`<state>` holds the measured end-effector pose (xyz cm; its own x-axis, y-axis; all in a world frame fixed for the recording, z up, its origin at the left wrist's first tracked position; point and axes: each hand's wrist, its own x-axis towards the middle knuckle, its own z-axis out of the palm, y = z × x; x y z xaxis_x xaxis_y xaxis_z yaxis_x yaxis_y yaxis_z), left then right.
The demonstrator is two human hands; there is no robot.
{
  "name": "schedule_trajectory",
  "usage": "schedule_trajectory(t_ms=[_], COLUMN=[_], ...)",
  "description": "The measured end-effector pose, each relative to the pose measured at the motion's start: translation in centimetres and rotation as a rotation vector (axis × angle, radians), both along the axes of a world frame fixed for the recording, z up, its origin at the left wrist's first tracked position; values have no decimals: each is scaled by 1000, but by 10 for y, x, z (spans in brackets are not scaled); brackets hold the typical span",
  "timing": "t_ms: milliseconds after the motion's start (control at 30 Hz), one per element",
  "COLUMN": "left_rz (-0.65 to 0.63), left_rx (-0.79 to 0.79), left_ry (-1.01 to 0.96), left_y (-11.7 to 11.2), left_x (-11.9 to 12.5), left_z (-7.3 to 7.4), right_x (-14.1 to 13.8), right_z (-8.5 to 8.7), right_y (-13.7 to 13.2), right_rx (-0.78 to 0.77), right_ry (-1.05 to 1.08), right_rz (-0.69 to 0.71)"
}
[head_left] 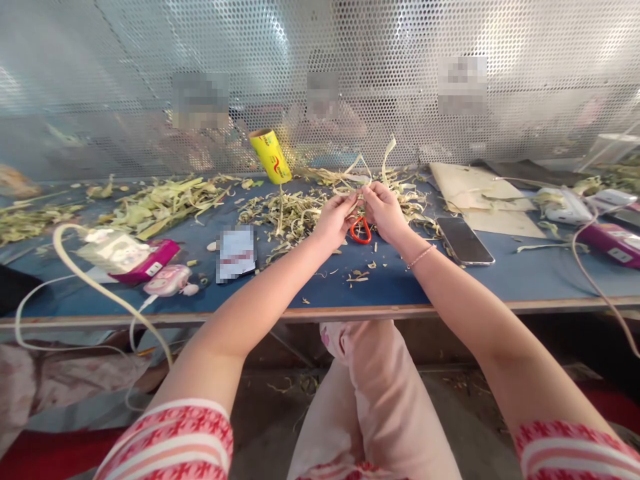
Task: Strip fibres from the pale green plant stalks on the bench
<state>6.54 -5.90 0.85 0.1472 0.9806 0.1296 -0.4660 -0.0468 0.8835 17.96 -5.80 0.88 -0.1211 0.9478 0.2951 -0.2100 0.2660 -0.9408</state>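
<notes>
In front of me, my left hand (336, 219) and my right hand (384, 210) meet over the work table, fingertips pinched together on a pale dried leaf strip (369, 167). Its thin ends stick up beyond my fingers. Just under the hands shows the red handle of what looks like scissors (361, 231); whether it hangs from a hand or lies on the table, I cannot tell. A loose pile of curled dried leaf strips (300, 212) spreads behind and around both hands. My fingers hide the exact spot where the strip is gripped.
A yellow tube (273, 157) stands tilted on a thin stick. To the right lie a phone (465, 241) and pale sheets (483, 193). Longer leaf strips (165, 205), a purple-and-white box (145, 260) and cables (115, 300) are left. Behind stands a perforated metal panel (380, 40).
</notes>
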Motion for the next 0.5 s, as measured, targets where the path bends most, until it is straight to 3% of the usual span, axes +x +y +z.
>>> schedule_trajectory(t_ms=[100,333,500], left_rz=[40,133,270], left_rx=[14,124,401], left_ry=[8,118,320], left_y=[-1,2,14], left_x=[1,3,-2], left_z=[-1,-6,-13], right_x=[-1,-5,-4], right_z=[-4,-5,-5], right_y=[4,3,3], right_rx=[119,145,173], right_ry=[14,-8,-61], right_rz=[-60,-48,-87])
